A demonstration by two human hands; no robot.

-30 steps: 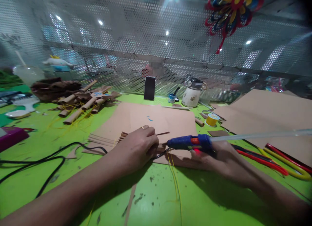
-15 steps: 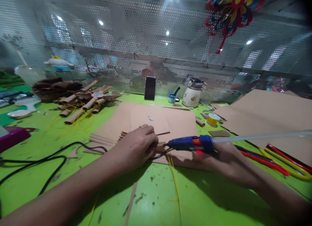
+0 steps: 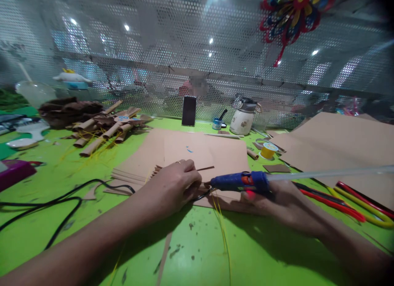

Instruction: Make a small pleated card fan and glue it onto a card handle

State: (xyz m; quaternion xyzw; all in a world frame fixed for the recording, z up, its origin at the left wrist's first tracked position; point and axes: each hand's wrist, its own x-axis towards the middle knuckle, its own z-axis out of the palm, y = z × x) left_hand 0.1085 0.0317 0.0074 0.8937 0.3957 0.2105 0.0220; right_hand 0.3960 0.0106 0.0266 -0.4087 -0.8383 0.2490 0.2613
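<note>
My right hand (image 3: 281, 199) is wrapped round a blue hot glue gun (image 3: 240, 181), with a long clear glue stick (image 3: 326, 173) jutting from its back end. A red light glows near the grip. The gun's nozzle points left and reaches close to the fingertips of my left hand (image 3: 177, 183). That hand wears a ring, and its curled fingers pinch at the edge of layered brown paper (image 3: 229, 150). What lies right under the fingertips is hidden. Yellow strands (image 3: 223, 232) hang from the paper's near edge onto the green table (image 3: 197, 253).
A black cord (image 3: 74, 199) loops at the left. Rolled paper tubes (image 3: 101, 134) lie behind it. Along the back stand a phone (image 3: 188, 111), a blue paint jar (image 3: 217, 123) and a white bottle (image 3: 243, 118). Yellow thread (image 3: 268, 151) and large brown sheets (image 3: 341, 142) are at right.
The glue gun has shifted very slightly left, its nozzle now nearer my left fingertips. My left hand keeps almost the same place, and the whole view drifts a little.
</note>
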